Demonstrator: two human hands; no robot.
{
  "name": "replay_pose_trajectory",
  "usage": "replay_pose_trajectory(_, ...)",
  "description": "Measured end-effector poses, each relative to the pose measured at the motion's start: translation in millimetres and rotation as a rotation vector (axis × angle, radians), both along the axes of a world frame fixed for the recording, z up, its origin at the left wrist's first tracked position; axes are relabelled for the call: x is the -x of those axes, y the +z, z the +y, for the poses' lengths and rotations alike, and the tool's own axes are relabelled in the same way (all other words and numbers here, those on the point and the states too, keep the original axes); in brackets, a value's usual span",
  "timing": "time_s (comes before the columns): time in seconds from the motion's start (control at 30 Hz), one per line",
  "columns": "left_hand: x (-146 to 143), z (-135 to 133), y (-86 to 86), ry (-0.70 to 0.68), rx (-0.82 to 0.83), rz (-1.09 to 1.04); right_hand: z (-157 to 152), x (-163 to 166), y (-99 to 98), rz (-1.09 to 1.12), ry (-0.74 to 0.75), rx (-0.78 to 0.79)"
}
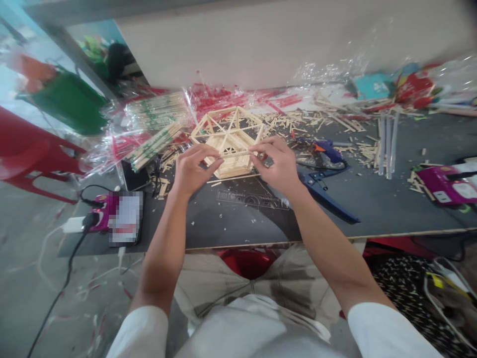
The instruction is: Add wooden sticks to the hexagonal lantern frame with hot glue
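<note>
A small house-like model of thin wooden sticks [233, 170] stands on the dark table, with an open frame of spokes as its top. My left hand [196, 166] is at its near left side, thumb and forefinger pinched on one end of a thin wooden stick [237, 153]. At the other end of that stick, my right hand [275, 161] pinches it in the same way. The stick lies level across the near edge of the top frame; whether it touches the frame I cannot tell. Below the model lies a clear ruler [253, 200].
Right of my hands lie a blue cutter tool [330, 199] and a blue glue gun [330, 150]. Clear glue sticks [388, 144] lie farther right. Bundled sticks [158, 141], scraps and plastic wrap spread behind. A phone [125, 219] and purple power strip [100, 214] sit at left.
</note>
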State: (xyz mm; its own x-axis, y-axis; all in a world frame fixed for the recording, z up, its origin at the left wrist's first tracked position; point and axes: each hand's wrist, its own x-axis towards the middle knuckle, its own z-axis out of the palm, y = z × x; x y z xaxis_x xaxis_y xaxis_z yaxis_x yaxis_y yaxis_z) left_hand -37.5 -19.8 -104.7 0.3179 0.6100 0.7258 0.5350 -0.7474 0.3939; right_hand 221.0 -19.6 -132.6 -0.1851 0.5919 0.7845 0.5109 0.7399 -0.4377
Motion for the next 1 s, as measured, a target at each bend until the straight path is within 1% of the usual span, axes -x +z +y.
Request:
replay_pose_trajectory(0.17, 0, 0, -1.2, 0.032, 0.012, 0.013, 0, -2, -2.5, -0.053, -0.012, -0.012)
replay_pose_trajectory(0.37, -1, 0, -0.5, 0.045, 0.021, 0.035, -1, -4, -1.8, -0.085, -0.021, 0.015)
replay_pose_trajectory(0.53, -1, 0, 0.1, 0.075, 0.039, 0.076, 0, -5, 0.0, -0.045, 0.017, -0.018)
replay_pose_trajectory(0.63, -1, 0, 0.0, 0.073, 0.037, 0.074, 1, -7, -0.3, -0.021, 0.034, 0.010)
replay_pose_trajectory(0.73, 0, 0, -0.6, 0.064, 0.024, 0.058, 1, -8, -0.5, 0.004, 0.053, 0.076)
replay_pose_trajectory(0.8, 1, 1, -1.3, 0.060, 0.024, 0.051, 0, -7, 0.3, 0.025, 0.051, 0.109)
replay_pose_trajectory(0.9, 3, 1, -2.3, 0.069, 0.042, 0.051, 0, -9, 3.4, 0.066, 0.028, 0.103)
replay_pose_trajectory(1.0, 3, 0, -2.1, 0.098, 0.075, 0.061, 0, -16, 7.9, 0.116, -0.006, 0.138)
